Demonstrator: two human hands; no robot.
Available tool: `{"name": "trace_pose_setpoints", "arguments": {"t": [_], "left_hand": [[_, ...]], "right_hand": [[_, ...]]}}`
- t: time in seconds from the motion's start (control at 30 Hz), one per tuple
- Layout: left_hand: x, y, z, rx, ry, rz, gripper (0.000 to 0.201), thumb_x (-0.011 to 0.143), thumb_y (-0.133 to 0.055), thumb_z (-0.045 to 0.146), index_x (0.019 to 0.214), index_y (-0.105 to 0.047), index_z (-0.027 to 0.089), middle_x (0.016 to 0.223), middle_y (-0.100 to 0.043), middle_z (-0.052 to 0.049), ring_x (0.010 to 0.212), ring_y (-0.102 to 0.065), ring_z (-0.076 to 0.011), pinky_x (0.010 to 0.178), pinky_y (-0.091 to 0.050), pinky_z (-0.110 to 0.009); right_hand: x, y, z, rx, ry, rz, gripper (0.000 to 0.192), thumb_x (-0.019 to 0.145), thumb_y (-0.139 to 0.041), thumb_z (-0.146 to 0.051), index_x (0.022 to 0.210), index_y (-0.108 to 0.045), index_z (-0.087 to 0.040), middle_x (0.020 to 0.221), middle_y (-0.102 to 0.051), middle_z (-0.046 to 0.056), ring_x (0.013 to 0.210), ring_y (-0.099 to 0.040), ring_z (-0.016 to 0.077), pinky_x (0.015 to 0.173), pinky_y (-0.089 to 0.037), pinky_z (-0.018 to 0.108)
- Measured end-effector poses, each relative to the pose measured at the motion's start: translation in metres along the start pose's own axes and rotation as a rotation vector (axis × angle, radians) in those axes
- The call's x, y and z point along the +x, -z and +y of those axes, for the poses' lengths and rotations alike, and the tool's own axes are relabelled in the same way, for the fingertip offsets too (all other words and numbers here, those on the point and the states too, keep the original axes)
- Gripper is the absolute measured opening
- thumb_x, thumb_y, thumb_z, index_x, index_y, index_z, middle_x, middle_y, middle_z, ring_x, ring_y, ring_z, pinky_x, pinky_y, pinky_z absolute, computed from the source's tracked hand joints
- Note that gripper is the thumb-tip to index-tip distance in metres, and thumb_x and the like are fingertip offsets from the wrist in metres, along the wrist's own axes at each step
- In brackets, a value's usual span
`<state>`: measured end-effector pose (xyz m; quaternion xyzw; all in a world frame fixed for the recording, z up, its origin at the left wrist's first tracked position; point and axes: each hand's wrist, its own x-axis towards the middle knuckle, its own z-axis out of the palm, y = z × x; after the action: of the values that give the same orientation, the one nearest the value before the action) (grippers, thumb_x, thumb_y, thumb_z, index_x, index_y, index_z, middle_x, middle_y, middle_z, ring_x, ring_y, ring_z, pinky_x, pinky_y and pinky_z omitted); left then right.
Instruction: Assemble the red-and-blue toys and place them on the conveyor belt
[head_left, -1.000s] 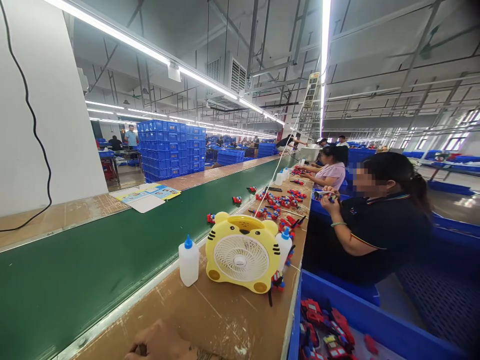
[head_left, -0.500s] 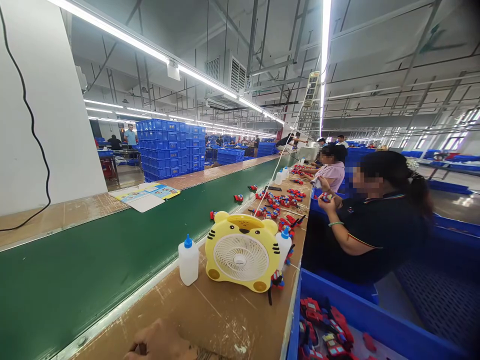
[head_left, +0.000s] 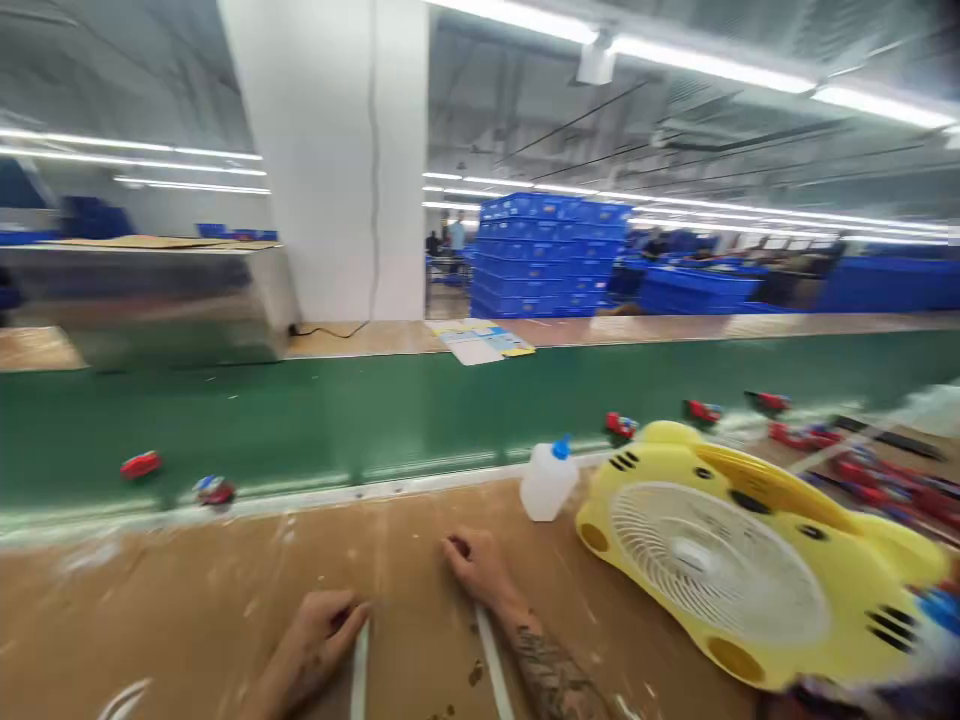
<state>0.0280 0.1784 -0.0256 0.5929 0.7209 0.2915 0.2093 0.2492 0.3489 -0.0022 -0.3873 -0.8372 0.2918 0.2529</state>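
Though both hands (head_left: pixel 484 572) lie curled, red pieces (head_left: pixel 141 465) blur.

On the bench (head_left: pixel 416 650), the bottle (head_left: pixel 547 485) stands left of the fan (head_left: pixel 712 560), with the conveyor belt (head_left: pixel 390 415) behind both.

- The brown tabletop (head_left: pixel 416 650) is flat and scuffed, with little pale marks, and it spreads out under your left hand (head_left: pixel 322 625) and your right hand (head_left: pixel 480 570).
- One thin, pale strip (head_left: pixel 360 670) starts just beside your left hand's fingers and runs back toward you.
- A second pale strip (head_left: pixel 491 660) starts by your right wrist and runs back toward you, a bit slanted.
- A cloudy white bottle (head_left: pixel 547 485) with a pointy blue cap (head_left: pixel 561 447) stands up past your right hand, off to its right, near but not touching.
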Motion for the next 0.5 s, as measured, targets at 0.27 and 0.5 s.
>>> {"name": "trace_pose_setpoints", "arguments": {"t": [0.27, 0.5], "left_hand": [[-0.025, 0.060, 0.040, 0.322, -0.034, 0.164, 0.017, 0.089, -0.050, 0.031, 0.085, -0.063, 0.020, 0.088, -0.064, -0.006, 0.086, -0.057, -0.0210, 0.077, -0.041, -0.031], [-0.121, 0.121, -0.015, 0.679, 0.581, 0.213, 0.045, 0.092, -0.050, 0.039, 0.131, -0.058, 0.018, 0.130, -0.056, -0.019, 0.120, -0.051, -0.0348, 0.096, -0.044, -0.046]], "right_hand": [[0.002, -0.009, 0.015, 0.101, 0.104, -0.075, 0.049, 0.090, -0.043, -0.055, 0.079, -0.072, -0.017, 0.060, -0.062, 0.004, 0.056, -0.055, 0.0182, 0.056, -0.041, 0.029], [0.004, -0.008, 0.019, 0.075, 0.051, -0.123, 0.049, 0.083, -0.047, -0.062, 0.081, -0.074, -0.021, 0.076, -0.073, 0.007, 0.069, -0.067, 0.0244, 0.063, -0.050, 0.032]]}}
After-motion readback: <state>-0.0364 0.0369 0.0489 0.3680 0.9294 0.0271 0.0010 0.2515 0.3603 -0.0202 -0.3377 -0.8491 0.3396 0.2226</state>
